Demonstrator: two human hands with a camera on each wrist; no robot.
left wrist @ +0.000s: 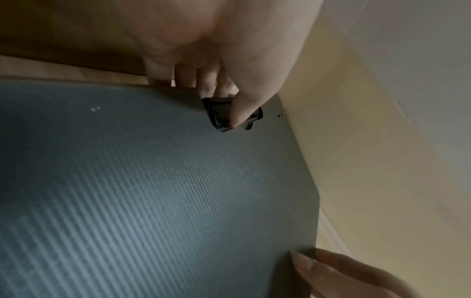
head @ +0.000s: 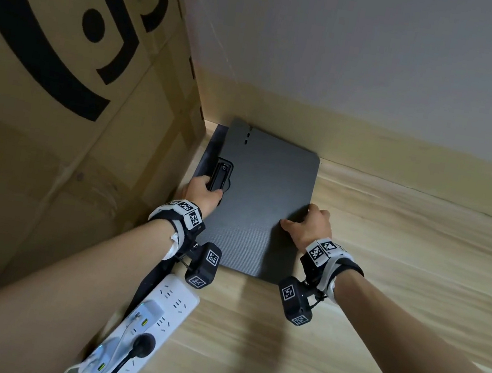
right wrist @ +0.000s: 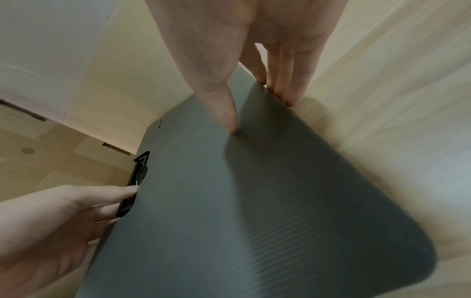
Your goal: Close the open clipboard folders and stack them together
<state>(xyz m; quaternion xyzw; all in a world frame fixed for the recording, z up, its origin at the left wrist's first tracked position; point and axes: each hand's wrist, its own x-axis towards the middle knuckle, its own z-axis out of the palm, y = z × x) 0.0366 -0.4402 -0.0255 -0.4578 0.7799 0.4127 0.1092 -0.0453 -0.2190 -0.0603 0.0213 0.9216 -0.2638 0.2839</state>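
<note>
Standing at the far left, a tall brown cardboard box [head: 59, 90] printed with large black lettering rises beside your work area. Below it, near your left forearm, lies a white power strip [head: 152, 310] with a black plug and a white adapter pushed into it.

Your left hand [head: 201, 193] grasps the left edge of a dark grey, ribbed plastic clipboard folder [head: 260, 208]. The left hand's fingers [left wrist: 186, 78] curl under that edge, and the thumb presses down on the black clip [head: 219, 175] mounted there.

That folder lies closed and flat on the light wood-grain bench [head: 404, 261], pushed into the corner where the cardboard box meets the pale wall [head: 357, 58]. A sliver of a second dark folder [head: 207, 154] shows beneath its left side, so the two sit stacked, the lower one mostly hidden.

Your right hand [head: 309, 226] grips the folder's right edge. In the right wrist view the thumb rests on the ribbed cover while the right hand's fingers [right wrist: 285, 80] wrap down over the edge.

Both wrists carry black camera mounts with black-and-white square markers.
</note>
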